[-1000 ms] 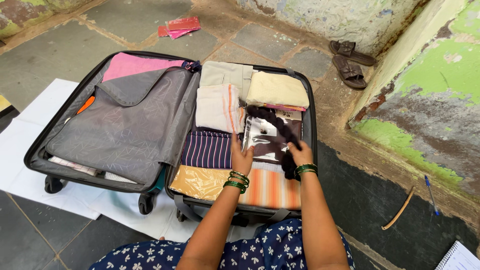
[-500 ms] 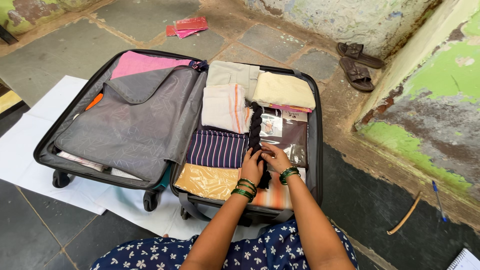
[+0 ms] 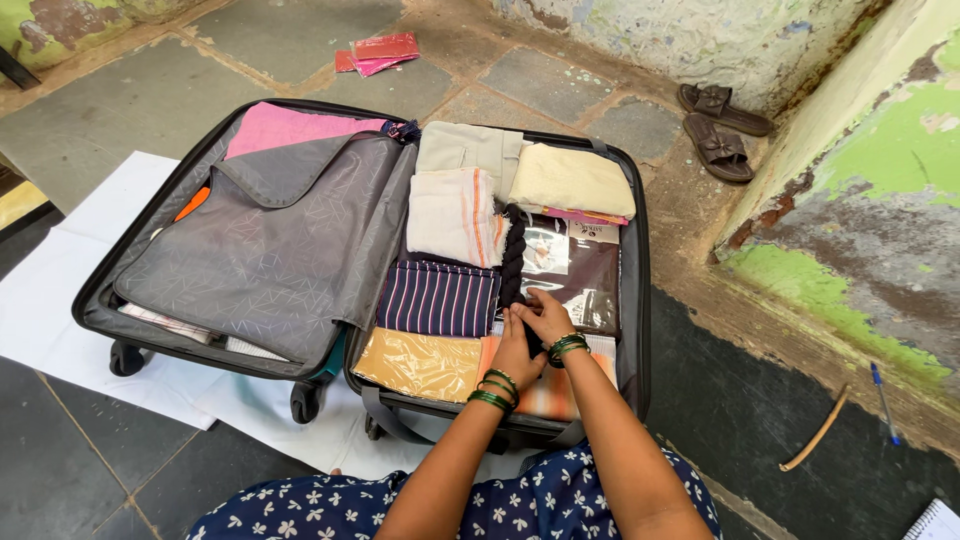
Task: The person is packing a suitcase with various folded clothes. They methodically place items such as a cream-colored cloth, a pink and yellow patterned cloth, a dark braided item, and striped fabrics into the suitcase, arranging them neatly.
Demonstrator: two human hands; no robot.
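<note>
Dark braided cord (image 3: 513, 250) is lying between the folded clothes in the open suitcase (image 3: 632, 300), and you are pinching its near end with both hands. Your left hand (image 3: 516, 345) and right hand (image 3: 548, 316) are touching, pressing it beside the striped navy cloth (image 3: 437, 297) and clear packet (image 3: 585, 275).

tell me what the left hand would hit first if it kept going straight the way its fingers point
The left hand points up the suitcase along the dark braided piece, which it seems to touch already. Past that, probably the cream folded cloth, though depth is unclear.
</note>
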